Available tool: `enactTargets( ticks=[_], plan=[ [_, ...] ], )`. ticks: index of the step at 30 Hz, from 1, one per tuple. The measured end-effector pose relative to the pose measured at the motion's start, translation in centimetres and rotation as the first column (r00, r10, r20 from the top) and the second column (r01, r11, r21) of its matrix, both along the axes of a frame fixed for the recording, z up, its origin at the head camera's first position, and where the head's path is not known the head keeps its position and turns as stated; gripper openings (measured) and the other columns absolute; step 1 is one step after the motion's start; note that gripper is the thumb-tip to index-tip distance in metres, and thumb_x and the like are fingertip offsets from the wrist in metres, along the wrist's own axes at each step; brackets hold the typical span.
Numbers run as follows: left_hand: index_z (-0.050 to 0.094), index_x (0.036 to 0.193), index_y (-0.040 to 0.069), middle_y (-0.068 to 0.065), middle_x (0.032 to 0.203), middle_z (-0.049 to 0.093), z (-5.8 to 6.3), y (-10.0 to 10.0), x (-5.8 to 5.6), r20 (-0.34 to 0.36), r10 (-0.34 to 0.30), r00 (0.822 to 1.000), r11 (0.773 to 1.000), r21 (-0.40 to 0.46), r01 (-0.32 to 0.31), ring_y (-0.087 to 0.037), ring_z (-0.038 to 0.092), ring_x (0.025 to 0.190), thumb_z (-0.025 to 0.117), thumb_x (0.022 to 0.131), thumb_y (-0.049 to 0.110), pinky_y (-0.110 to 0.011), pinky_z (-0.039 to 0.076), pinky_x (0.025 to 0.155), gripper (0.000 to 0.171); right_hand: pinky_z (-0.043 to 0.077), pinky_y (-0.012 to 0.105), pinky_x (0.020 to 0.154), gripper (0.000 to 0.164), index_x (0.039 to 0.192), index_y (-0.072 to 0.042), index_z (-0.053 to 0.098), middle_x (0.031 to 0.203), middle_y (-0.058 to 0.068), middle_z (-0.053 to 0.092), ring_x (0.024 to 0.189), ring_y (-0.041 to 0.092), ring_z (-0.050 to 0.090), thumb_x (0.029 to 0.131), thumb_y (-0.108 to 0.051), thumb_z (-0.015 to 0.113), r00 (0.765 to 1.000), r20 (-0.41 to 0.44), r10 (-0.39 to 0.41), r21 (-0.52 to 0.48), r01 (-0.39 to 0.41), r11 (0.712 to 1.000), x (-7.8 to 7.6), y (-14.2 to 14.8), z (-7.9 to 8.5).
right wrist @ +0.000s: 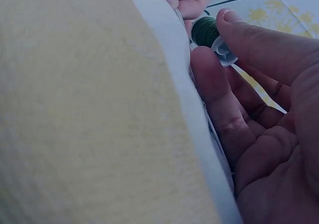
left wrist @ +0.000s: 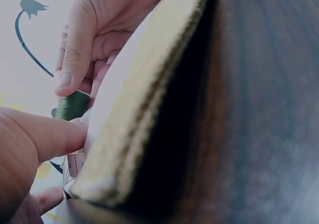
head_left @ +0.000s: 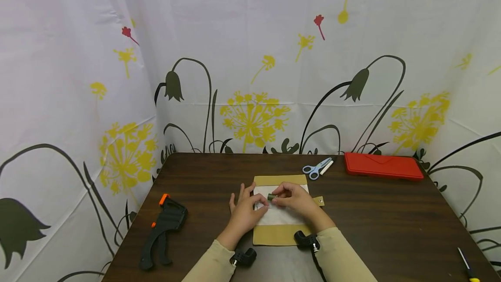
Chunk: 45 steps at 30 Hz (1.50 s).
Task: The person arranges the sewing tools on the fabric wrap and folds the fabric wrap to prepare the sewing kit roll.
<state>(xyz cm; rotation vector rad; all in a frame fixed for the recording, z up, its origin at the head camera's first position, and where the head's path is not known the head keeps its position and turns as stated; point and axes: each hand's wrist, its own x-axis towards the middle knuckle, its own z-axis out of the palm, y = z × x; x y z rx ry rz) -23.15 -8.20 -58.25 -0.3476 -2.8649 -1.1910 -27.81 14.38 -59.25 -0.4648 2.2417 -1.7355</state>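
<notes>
A tan fabric pouch (head_left: 274, 235) with a white lining lies unfolded on the table, its snap tab (head_left: 319, 201) sticking out to the right. Over the lining, my right hand (head_left: 300, 201) holds a spool of green thread (right wrist: 205, 32) between thumb and forefinger; the spool's clear end faces the palm. Just left of the spool, my left hand (head_left: 245, 211) brings thumb and forefinger together on what looks like a white band of the pouch, the other fingers spread. Below those fingertips, a bit of measuring tape (left wrist: 75, 165) shows in the left wrist view. The pinched spot is partly hidden.
Light blue scissors (head_left: 314, 169) and a white-and-black pen-like tool (head_left: 327, 167) lie behind the pouch. A red case (head_left: 383, 166) sits at the back right. At left rests a black-and-orange clamp (head_left: 164, 229); a screwdriver (head_left: 466, 264) lies front right.
</notes>
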Motion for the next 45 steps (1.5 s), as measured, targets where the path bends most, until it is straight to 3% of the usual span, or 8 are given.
enactTargets(
  ticks=[12,20,23,32,39,45],
  plan=[
    [0.07,0.085,0.035,-0.018,0.175,0.04,-0.02,-0.08,-0.22,0.011,-0.004,1.0,1.0,0.019,0.004,-0.054,0.014,0.167,0.081,0.098,0.025,-0.081,-0.004,0.125,0.02,0.052,0.023,0.06,0.018,0.109,-0.007,0.076,0.088,0.003,0.076,0.07,0.009,0.062,0.096,-0.015,0.085,1.0,-0.026,0.003,0.015,-0.002,1.0,-0.15,0.07,-0.39],
    [0.069,0.085,0.028,-0.027,0.169,0.045,-0.03,0.0,-0.01,-0.045,-0.007,0.999,0.997,0.078,0.01,-0.063,0.018,0.162,0.082,0.095,0.017,-0.085,-0.003,0.121,0.02,0.054,0.024,0.065,0.017,0.113,-0.005,0.076,0.092,0.007,0.074,0.074,0.011,0.064,0.097,-0.008,0.08,0.996,-0.056,0.073,0.042,-0.071,0.997,-0.27,0.18,-0.74],
    [0.069,0.085,0.029,-0.025,0.17,0.044,0.0,-0.01,-0.08,-0.033,-0.005,0.999,0.998,0.069,0.007,-0.061,0.018,0.164,0.081,0.096,0.019,-0.084,-0.003,0.122,0.019,0.055,0.024,0.066,0.019,0.115,-0.008,0.078,0.095,0.007,0.072,0.076,0.011,0.065,0.097,-0.007,0.078,0.993,-0.083,0.087,0.072,-0.081,0.994,-0.35,0.22,-0.67],
    [0.069,0.085,0.031,-0.02,0.172,0.043,0.18,-0.1,-0.32,-0.017,0.0,1.0,0.998,0.058,0.001,-0.056,0.017,0.166,0.081,0.098,0.022,-0.082,-0.002,0.124,0.02,0.055,0.025,0.066,0.018,0.115,-0.012,0.081,0.103,0.007,0.07,0.078,0.013,0.064,0.097,-0.011,0.081,0.991,-0.108,0.082,0.123,-0.069,0.99,-0.39,0.18,-0.18],
    [0.069,0.085,0.029,-0.02,0.172,0.044,0.36,-0.08,-0.35,-0.021,0.0,1.0,0.998,0.061,0.001,-0.056,0.017,0.166,0.082,0.097,0.021,-0.082,-0.002,0.124,0.019,0.051,0.023,0.076,0.018,0.111,-0.019,0.083,0.103,0.004,0.068,0.086,0.013,0.06,0.095,-0.011,0.084,0.983,-0.168,0.071,0.171,-0.042,0.984,-0.43,0.12,-0.08],
    [0.069,0.084,0.031,-0.02,0.171,0.045,0.31,-0.12,-0.2,-0.02,0.005,1.0,0.998,0.062,-0.004,-0.056,0.017,0.166,0.083,0.096,0.021,-0.083,-0.001,0.124,0.021,0.046,0.024,0.071,0.02,0.111,-0.022,0.084,0.098,0.003,0.066,0.079,0.014,0.055,0.094,-0.012,0.085,0.974,-0.209,0.092,0.201,-0.049,0.978,-0.4,0.0,-0.03]
  ],
)
